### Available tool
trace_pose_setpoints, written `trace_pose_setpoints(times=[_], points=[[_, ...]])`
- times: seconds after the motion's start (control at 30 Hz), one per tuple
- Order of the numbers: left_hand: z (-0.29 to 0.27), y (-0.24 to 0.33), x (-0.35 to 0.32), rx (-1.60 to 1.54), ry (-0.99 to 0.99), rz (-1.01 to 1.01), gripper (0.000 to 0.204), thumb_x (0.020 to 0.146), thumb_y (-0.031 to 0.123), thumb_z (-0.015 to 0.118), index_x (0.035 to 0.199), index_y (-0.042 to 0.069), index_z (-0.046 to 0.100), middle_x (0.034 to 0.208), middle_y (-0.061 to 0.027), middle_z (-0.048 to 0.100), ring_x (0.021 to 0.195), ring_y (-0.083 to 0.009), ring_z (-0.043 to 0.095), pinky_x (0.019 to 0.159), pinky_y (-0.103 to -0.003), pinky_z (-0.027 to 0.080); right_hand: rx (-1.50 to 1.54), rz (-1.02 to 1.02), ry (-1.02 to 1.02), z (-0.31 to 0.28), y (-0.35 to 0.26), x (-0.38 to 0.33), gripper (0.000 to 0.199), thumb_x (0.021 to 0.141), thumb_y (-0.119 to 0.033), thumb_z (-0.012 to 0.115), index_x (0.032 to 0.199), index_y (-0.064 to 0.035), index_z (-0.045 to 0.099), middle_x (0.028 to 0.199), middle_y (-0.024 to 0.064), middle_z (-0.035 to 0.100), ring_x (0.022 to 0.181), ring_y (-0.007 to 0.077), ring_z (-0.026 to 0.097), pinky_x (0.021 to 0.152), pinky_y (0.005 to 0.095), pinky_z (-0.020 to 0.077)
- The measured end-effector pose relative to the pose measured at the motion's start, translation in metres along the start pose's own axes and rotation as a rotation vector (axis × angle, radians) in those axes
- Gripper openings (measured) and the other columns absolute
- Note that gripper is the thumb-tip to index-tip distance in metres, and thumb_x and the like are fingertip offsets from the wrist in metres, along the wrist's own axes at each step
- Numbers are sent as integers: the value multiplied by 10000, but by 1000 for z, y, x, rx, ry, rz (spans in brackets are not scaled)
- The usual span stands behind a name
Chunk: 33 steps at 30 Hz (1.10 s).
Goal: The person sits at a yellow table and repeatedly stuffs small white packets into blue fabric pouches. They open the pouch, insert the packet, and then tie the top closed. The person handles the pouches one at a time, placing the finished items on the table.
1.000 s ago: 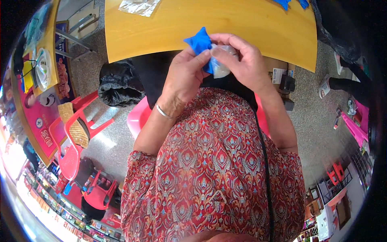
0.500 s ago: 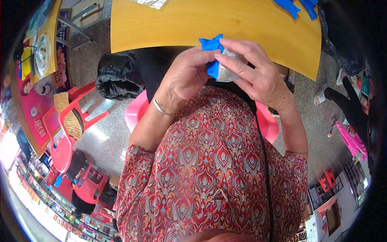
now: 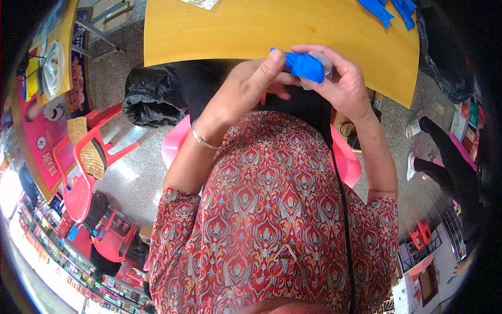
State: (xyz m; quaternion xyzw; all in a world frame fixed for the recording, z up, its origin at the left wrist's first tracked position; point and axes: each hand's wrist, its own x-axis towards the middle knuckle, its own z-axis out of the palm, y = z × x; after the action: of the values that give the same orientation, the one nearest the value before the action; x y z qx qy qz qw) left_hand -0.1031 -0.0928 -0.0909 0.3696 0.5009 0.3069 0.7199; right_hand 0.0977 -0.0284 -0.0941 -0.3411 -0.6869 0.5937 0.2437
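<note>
Yellow table (image 3: 219, 31) lies just ahead. Both hands are raised over its near edge: left hand (image 3: 251, 86) pinches the folded blue cloth (image 3: 304, 65), right hand (image 3: 342, 81) closes around it and a small grey object. A loose grip could let it drop onto the lap.

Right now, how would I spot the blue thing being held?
Find the big yellow table. At its near edge, the left hand and right hand pinch a folded blue piece together. Other blue pieces lie untouched at the table's far right corner.
</note>
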Motion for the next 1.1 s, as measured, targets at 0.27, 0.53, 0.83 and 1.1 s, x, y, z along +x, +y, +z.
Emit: trace_pose_setpoints(times=[0.27, 0.53, 0.83, 1.1], points=[[7, -9, 3, 301, 450, 579, 431, 851, 158, 698, 1223, -3, 552, 1162, -109, 608, 1003, -139, 603, 875, -270, 473, 379, 247, -211, -5, -6, 12, 470, 877, -221, 639, 1274, -20, 489, 903, 24, 586, 718, 91, 571, 587, 217, 485], [14, -25, 12, -690, 362, 194, 203, 950, 160, 559, 1083, 13, 598, 933, -40, 648, 820, -129, 628, 721, -245, 524, 61, 48, 34, 22, 7, 8, 656, 765, -301, 779, 1278, -27, 476, 903, 78, 623, 740, 167, 609, 651, 307, 523], [18, -22, 16, -887, 310, 298, 222, 968, 199, 529, 1118, 37, 551, 1025, -43, 624, 917, -135, 614, 829, -305, 517, -264, -24, 282, 35, -27, 0, 661, 715, -194, 796, 1283, -31, 500, 1077, 146, 586, 887, 253, 612, 726, 311, 507], [19, -24, 13, -878, 220, 222, 287, 947, 241, 561, 1159, 48, 546, 1028, -60, 630, 903, -160, 620, 634, -327, 543, -423, -174, 291, 31, -21, 1, 365, 791, -82, 667, 1147, -34, 605, 1067, 145, 632, 937, 279, 638, 805, 334, 512]])
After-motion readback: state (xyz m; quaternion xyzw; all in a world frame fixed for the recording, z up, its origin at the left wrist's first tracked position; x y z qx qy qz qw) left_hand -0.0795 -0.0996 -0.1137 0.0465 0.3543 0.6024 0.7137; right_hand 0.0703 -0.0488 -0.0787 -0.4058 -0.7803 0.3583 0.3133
